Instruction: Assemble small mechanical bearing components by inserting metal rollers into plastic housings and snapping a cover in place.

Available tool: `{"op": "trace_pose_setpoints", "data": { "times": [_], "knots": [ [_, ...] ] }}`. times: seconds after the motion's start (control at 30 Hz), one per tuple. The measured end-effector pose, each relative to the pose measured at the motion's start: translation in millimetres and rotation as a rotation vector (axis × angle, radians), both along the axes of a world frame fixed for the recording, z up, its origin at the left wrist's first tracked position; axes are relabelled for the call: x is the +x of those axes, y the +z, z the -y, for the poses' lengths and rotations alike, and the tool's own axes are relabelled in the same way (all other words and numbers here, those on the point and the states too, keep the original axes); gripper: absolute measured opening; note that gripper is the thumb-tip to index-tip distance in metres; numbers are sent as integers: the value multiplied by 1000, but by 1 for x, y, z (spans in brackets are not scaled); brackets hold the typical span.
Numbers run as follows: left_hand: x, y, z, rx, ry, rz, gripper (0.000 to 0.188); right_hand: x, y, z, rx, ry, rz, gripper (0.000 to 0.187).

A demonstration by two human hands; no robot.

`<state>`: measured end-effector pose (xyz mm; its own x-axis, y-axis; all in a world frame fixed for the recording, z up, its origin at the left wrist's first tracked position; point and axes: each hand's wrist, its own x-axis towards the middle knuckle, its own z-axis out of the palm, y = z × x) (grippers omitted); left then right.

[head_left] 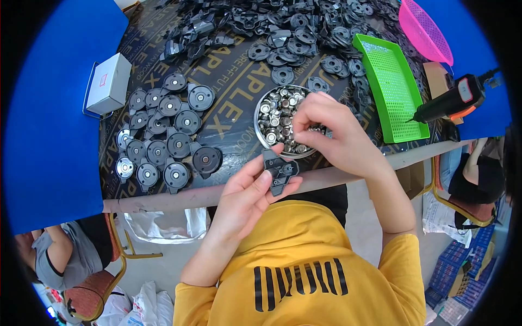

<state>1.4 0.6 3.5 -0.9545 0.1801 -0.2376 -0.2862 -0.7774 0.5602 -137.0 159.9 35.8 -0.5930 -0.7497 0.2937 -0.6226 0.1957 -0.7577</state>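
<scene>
My left hand (242, 204) grips a black plastic part (281, 172) at the table's front edge, its moulded side with raised posts facing up. Just beyond it stands a round metal bowl (259, 129), filled with small shiny metal caps (276, 115). Over the bowl's right side is my right hand (338, 129), thumb and fingers pinched together. Whatever lies between those fingertips is hidden. Several black parts with round grey discs (178, 144) lie grouped on the table to the left of the bowl.
A big heap of black plastic parts (244, 22) covers the table's far side. On the right are a green basket (402, 81), a pink basket (429, 32) and a black electric screwdriver (451, 100). A white box (110, 84) stands far left. Blue panels (49, 108) flank the table.
</scene>
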Motion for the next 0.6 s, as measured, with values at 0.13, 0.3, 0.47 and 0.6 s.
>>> {"op": "trace_pose_setpoints", "data": {
  "times": [0.13, 0.3, 0.47, 0.6],
  "knots": [
    [1, -4, -4, -59, 27, -65, 44, 19, 15, -1, -21, 78, 37, 11],
    [1, 0, -7, -103, 53, -75, 44, 25, 27, 0, 150, 116, 1, 7],
    [3, 4, -8, -107, 68, -105, 44, 29, 31, 4, 204, 101, -64, 5],
    [4, 7, -9, -104, 89, -85, 44, 33, 31, 6, 230, 59, -116, 5]
  ]
}}
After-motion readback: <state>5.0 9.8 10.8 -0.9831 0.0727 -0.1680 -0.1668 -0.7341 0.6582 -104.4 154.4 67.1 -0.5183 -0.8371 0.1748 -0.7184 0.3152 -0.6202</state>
